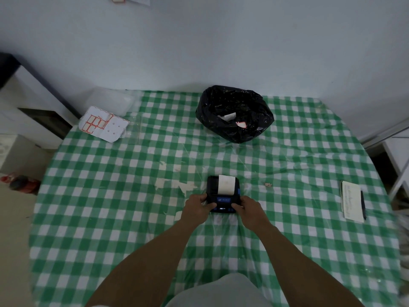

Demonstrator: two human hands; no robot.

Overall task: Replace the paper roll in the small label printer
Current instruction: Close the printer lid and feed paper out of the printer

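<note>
A small black label printer (223,201) with blue buttons lies on the checked table, in the middle near me. A strip of white paper (226,184) sticks out of its top and lies over the lid. My left hand (198,208) grips the printer's left front corner, thumb on top. My right hand (249,208) grips its right front corner the same way. Both hands rest on the tablecloth.
A black bin bag (234,114) with paper scraps stands at the back centre. A sheet of red-bordered labels (103,126) lies at the back left. A notepad (352,201) with a pen (363,204) lies at the right edge. The table (110,196) has a green checked cloth.
</note>
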